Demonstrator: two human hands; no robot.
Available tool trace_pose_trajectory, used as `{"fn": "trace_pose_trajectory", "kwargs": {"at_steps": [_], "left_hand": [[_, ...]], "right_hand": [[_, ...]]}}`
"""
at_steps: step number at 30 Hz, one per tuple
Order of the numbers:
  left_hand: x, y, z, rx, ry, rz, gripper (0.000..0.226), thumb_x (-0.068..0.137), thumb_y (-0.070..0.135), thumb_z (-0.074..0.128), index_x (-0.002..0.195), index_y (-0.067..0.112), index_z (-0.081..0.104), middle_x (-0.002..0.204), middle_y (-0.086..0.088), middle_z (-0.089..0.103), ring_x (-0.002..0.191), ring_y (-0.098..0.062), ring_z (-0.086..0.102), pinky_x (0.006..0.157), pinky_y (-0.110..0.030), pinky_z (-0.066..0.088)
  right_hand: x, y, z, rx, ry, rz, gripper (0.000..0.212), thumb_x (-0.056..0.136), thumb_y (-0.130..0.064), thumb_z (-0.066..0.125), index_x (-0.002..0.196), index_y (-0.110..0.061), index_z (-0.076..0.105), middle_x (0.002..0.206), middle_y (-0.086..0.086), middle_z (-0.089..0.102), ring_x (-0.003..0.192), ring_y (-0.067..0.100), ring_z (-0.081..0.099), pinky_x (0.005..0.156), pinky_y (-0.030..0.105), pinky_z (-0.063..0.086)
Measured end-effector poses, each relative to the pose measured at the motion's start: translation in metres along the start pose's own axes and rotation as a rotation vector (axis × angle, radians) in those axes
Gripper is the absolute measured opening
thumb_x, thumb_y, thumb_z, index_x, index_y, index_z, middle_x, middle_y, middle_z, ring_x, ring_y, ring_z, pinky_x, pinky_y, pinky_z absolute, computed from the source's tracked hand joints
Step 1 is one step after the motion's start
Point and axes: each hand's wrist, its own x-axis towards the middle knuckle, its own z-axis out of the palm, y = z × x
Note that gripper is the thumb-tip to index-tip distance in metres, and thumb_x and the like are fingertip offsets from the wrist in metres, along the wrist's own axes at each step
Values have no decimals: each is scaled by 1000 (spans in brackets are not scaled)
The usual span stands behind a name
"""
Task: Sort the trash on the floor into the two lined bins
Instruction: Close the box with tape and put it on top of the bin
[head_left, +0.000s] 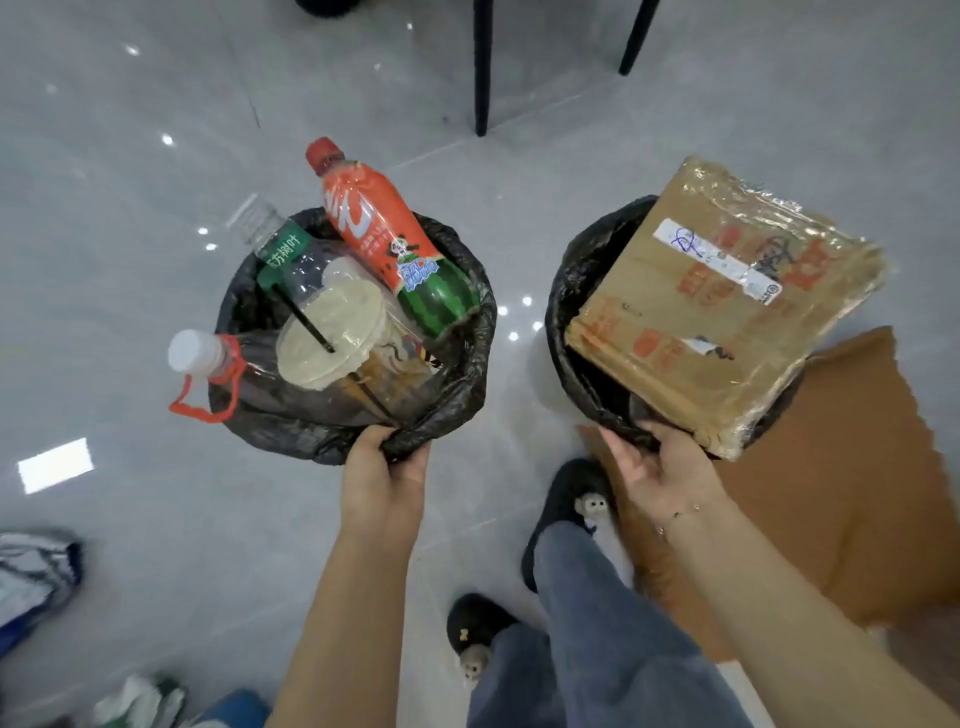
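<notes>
My left hand (384, 467) clenched the black liner at the near rim of the left bin (470, 332), low in the middle of the frame. That bin was already crowded: a red bottle (379, 228), a green-labelled bottle (283, 249), a white-capped jug (208, 358) and a lidded cup (332, 338). My right hand (660, 467) grasped the near rim of the right bin (566, 291), where a taped cardboard box (727, 301) lay tilted across the top. Flat brown cardboard (857, 493) lay on the floor at lower right, so I judged the sorting mostly done, with that piece possibly left.
</notes>
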Motion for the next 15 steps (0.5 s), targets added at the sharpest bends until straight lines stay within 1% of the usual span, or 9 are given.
{"fn": "trace_pose_trajectory", "kwargs": {"at_steps": [1,2,4,6,7,9,12,13,15], "left_hand": [[-5,1,12,30,-10,-7,49,90,-9,35,132,9,52,130,-12,59,119,-28,57,86,-40,55],[-13,-1,28,68,-12,-13,49,89,-9,35,132,9,52,130,-12,59,120,-28,56,87,-40,54],[-22,-4,50,111,-17,-23,48,89,-9,35,130,8,52,130,-12,59,122,-29,55,93,-41,52],[-32,-13,85,179,1,-55,45,88,-9,35,126,7,54,130,-13,59,123,-30,54,101,-43,47],[-36,-17,96,195,10,-80,43,89,-9,35,123,7,55,129,-13,59,122,-30,54,103,-44,45],[-41,-26,127,238,-7,-126,42,89,-9,36,123,5,56,127,-13,60,121,-30,55,102,-43,46],[-48,-46,181,328,-35,-193,45,89,-7,36,130,3,52,122,-13,62,114,-28,59,91,-41,55],[-48,-53,195,361,-49,-211,43,90,-7,35,127,3,53,119,-13,63,110,-27,60,87,-40,56],[-43,-68,230,408,-79,-258,36,91,-6,34,118,2,56,112,-15,64,102,-27,62,81,-39,57]], "right_hand": [[-9,-12,0,40,3,-14,27,97,-2,44,123,-1,52,117,18,59,69,25,72,59,31,60],[-18,-27,-1,89,20,-21,28,97,-2,45,124,-1,52,115,17,60,75,26,72,59,31,59],[-29,-46,4,143,27,-19,33,96,-2,46,129,-1,51,108,17,62,105,27,64,67,33,59],[-40,-75,8,207,56,-15,34,96,-2,47,130,-2,51,107,16,63,116,28,58,67,33,59],[-44,-84,10,221,54,-15,35,95,-3,48,130,-3,51,108,16,63,113,27,60,64,33,59],[-51,-109,14,260,48,-24,34,95,-4,49,129,-2,52,104,15,64,95,26,66,57,31,60],[-58,-148,27,320,43,-27,34,96,-6,48,129,-2,51,96,14,64,61,26,71,48,24,56],[-58,-158,30,334,60,-37,35,96,-5,48,131,-3,51,96,13,64,61,24,71,46,24,55],[-53,-179,38,377,88,-68,39,94,-3,50,133,-3,50,103,12,64,78,21,69,46,25,55]]}}
